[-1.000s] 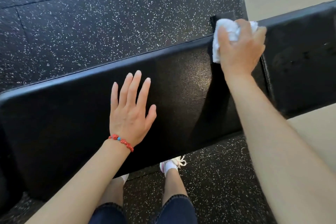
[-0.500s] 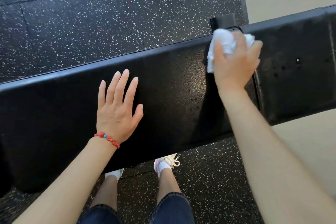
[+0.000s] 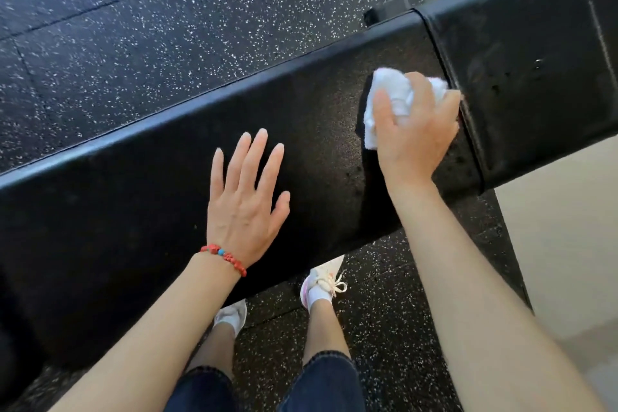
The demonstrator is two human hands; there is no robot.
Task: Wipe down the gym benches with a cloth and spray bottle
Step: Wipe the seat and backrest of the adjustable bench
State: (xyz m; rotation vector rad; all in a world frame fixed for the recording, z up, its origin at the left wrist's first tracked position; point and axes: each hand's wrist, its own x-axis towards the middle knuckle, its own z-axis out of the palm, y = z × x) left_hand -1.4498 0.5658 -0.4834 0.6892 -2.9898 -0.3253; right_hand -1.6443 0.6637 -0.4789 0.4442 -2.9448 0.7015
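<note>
A long black padded gym bench runs across the view from lower left to upper right. A seam splits it from a second pad section on the right. My left hand lies flat on the pad with straight, spread fingers and a red bead bracelet at the wrist. My right hand grips a crumpled white cloth and presses it on the pad just left of the seam. No spray bottle is in view.
Black speckled rubber flooring lies beyond and under the bench. A pale floor strip borders it on the right. My feet in light sneakers stand close under the bench's near edge.
My right hand has drawn the cloth from the bench's far edge toward me across the pad beside the seam. My left hand has stayed flat on the pad.
</note>
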